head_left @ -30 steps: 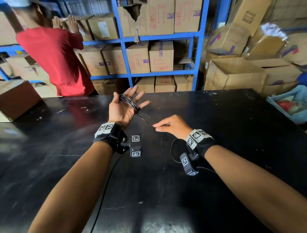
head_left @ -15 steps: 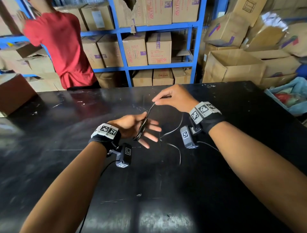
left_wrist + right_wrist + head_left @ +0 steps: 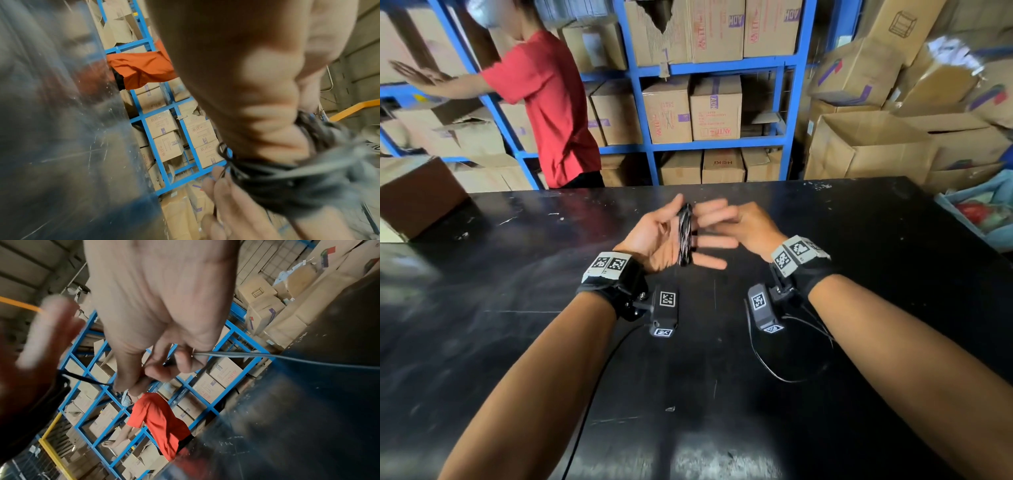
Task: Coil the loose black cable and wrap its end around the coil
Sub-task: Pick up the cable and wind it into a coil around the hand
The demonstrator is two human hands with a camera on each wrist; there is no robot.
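The black cable is wound into a coil (image 3: 685, 234) around the straight, spread fingers of my left hand (image 3: 664, 236), which is held palm up above the black table (image 3: 517, 308). Right beside the left fingers, my right hand (image 3: 743, 226) pinches the loose strand. The right wrist view shows the fingertips (image 3: 164, 368) closed on the cable strand (image 3: 267, 356), which runs off toward the table. In the left wrist view the coil (image 3: 287, 183) is blurred. A thin black loop (image 3: 767, 371) lies on the table under my right wrist.
A person in a red shirt (image 3: 551, 102) stands behind the table at blue shelves (image 3: 722, 68) stacked with cardboard boxes. A brown box (image 3: 417, 192) sits on the table's far left corner. Open cartons (image 3: 876, 144) pile up at the right.
My right hand has come down from the far side to the left fingers, carrying the strand. My left hand has turned palm up and the coil on it looks thicker.
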